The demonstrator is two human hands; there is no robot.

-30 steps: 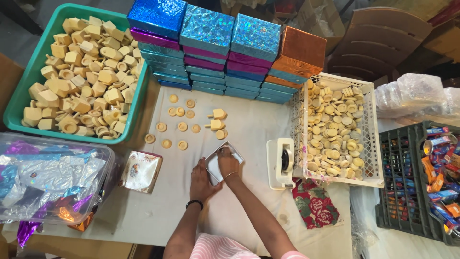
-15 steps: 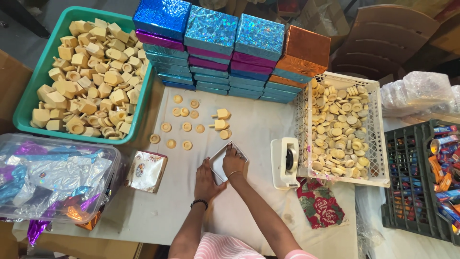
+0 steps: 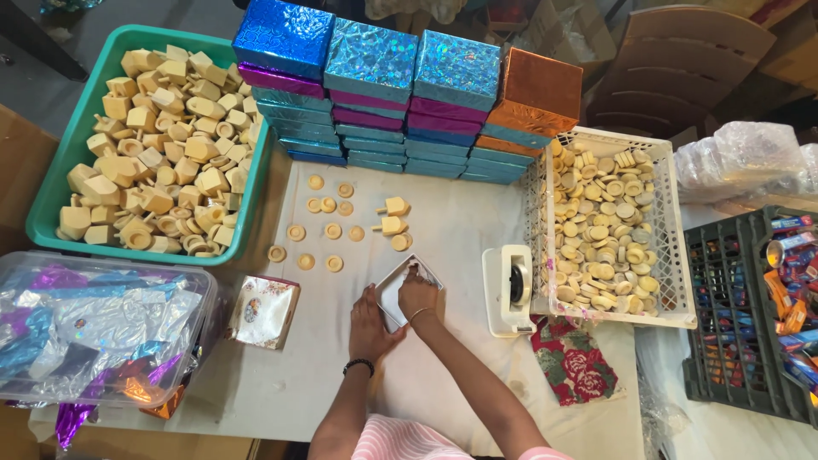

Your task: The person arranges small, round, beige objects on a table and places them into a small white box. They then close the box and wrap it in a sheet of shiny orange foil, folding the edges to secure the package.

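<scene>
A small silver foil box (image 3: 398, 290) lies on the white table sheet (image 3: 460, 230) near its front middle. My left hand (image 3: 371, 324) holds the box's near left corner. My right hand (image 3: 417, 294) rests on top of it with the fingers pressing inside the open tray. Just beyond the box lie several round wooden discs (image 3: 324, 230) and two small wooden tops (image 3: 394, 215).
A green tub of wooden tops (image 3: 51, 200) stands at the left, stacked shiny blue, purple and orange boxes (image 3: 400, 94) at the back, a white basket of discs (image 3: 673, 255) at the right. A tape dispenser (image 3: 509, 290), a folded patterned box (image 3: 264, 311) and a clear bin of foil (image 3: 94, 328) sit nearby.
The view has shifted slightly. Both hands stay on the silver box and have turned it a little; my right hand now presses inside it.
</scene>
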